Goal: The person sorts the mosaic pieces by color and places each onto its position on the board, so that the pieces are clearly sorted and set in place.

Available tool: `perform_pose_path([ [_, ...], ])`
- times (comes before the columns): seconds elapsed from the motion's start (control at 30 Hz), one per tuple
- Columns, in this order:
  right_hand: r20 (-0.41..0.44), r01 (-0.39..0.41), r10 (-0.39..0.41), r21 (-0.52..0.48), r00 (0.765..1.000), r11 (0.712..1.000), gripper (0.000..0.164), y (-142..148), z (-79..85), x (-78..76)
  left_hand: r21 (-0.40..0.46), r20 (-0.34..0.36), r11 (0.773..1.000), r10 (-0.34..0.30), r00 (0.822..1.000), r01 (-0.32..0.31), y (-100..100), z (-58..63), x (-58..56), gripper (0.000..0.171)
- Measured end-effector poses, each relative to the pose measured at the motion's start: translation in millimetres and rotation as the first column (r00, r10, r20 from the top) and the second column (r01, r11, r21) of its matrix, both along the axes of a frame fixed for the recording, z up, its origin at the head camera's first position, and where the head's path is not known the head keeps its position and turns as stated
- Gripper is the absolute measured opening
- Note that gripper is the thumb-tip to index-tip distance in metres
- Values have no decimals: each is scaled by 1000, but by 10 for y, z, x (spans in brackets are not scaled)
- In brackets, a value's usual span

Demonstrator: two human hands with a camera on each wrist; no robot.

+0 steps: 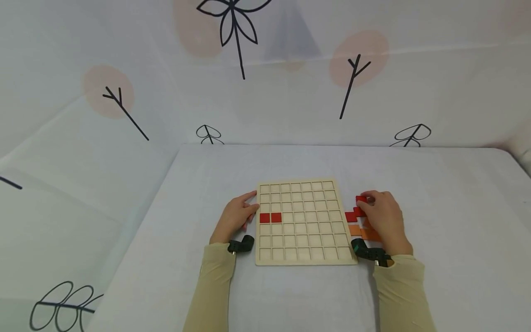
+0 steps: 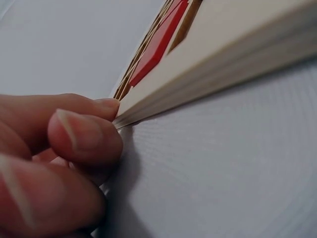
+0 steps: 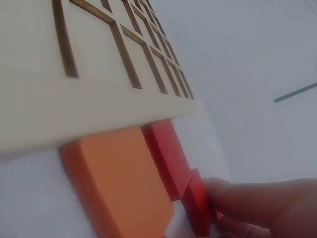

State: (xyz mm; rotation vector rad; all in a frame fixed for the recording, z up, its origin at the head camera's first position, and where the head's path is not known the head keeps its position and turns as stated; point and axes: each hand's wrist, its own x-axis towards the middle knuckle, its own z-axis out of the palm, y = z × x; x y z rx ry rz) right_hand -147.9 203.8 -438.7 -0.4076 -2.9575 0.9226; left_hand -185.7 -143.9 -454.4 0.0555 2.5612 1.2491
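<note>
A pale wooden grid board lies flat, with two red square tiles side by side in cells near its left edge. My left hand rests beside that edge, its fingertips touching the board's side in the left wrist view. Just right of the board, my right hand pinches a red tile between thumb and fingers. Close under these fingers are another red tile and orange tiles, partly hidden by the hand. The right wrist view shows the thumb against a red tile.
Loose orange tiles, one of them large in the right wrist view, lie close along the board's right edge. White cloth covers the table. A patterned cloth wall stands behind it and to the left.
</note>
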Motion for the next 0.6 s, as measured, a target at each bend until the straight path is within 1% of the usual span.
perform_pose_path([
  [0.2,-5,11,-11,-5,1000,1000,35,16,-4,9,-11,-6,1000,-7,1000,7,4,-7,-1,49],
  [0.4,4,-4,4,-46,1000,999,36,13,-2,18,-23,-5,1000,0,1000,0,-16,-8,10,49],
  [0.6,-18,-22,21,-62,1000,998,32,24,-6,27,-20,-3,1000,-3,1000,3,-10,-23,5,49],
])
